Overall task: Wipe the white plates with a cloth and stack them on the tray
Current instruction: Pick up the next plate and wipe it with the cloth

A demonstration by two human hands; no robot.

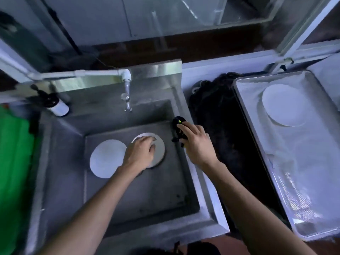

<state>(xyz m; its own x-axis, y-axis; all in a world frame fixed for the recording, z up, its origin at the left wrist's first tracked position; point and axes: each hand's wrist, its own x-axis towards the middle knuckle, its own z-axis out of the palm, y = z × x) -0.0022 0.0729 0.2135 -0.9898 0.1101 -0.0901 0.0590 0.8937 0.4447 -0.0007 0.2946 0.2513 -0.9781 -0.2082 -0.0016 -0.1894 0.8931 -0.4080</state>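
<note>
My left hand (142, 150) clasps the right-hand sink plate (160, 150), presumably to lift it; right hand (195, 142) grips the dark cloth (177, 124), ready. Wiped plates (284, 105) sit on the far-right tray (303, 190).

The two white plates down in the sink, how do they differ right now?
The left plate lies bare and untouched on the sink floor, while the right plate is partly covered by the left hand, whose fingers curl over it. The left plate shows its whole round face; the right plate shows only its far and right edge. The right plate lies nearer the right hand holding the dark cloth. Both are white, round and flat.
</note>
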